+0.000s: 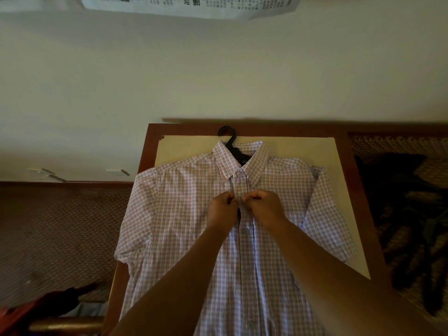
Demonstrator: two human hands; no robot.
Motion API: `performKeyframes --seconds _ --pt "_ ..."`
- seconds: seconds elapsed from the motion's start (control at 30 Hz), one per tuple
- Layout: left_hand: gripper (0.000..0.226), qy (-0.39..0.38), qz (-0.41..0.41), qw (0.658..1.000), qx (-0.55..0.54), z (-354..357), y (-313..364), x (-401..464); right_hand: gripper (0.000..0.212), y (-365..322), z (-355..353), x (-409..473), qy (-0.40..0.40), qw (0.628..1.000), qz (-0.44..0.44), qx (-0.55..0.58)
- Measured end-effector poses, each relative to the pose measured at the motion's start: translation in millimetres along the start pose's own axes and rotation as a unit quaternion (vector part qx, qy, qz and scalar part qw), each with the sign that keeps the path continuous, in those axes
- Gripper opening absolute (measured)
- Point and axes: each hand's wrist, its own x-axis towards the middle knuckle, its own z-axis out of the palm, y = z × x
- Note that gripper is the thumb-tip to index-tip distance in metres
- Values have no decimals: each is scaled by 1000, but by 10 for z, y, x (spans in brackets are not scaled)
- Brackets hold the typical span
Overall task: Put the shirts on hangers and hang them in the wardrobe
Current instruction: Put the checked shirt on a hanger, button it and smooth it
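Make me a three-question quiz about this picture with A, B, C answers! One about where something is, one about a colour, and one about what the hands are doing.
1. Where is the checked shirt?
A. Flat on the table
B. In a wardrobe
C. On the floor

2. What colour is the hanger?
A. White
B. Black
C. Yellow

3. What are the hands doing?
A. Resting beside the shirt
B. Lifting the hanger
C. Pinching the shirt front

Answers:
1 A: the shirt lies spread on the table.
2 B: the hook poking out of the collar is black.
3 C: the left hand and right hand pinch the front strip below the collar.
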Motion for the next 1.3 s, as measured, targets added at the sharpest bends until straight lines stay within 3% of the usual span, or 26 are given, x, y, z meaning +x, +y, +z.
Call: performKeyframes --seconds 0.37,0.5,0.63,0.73,0.9,1.03,1.2,1.3 --pt "18 15 23 999 19 26 -11 8 15 49 81 21 31 998 -15 -53" --pt "8 26 45 999 12 31 9 -13 18 67 70 55 44 998 -2 -39" --pt "13 38 33 998 -26 -67 97 18 22 7 82 23 113 988 -61 -83" --pt "19 60 57 997 6 -141 131 88 29 -144 165 42 130 980 -98 -115" --pt "28 66 130 984 100 -192 147 269 42 -421 256 238 136 989 5 -61" --pt "29 66 196 956 210 -219 189 352 31 -450 182 317 138 989 24 -42" --pt "31 41 235 920 312 -215 270 437 35 -419 140 359 156 986 49 -29" --pt "30 14 251 912 324 -154 269 456 54 -553 138 396 122 987 96 -42"
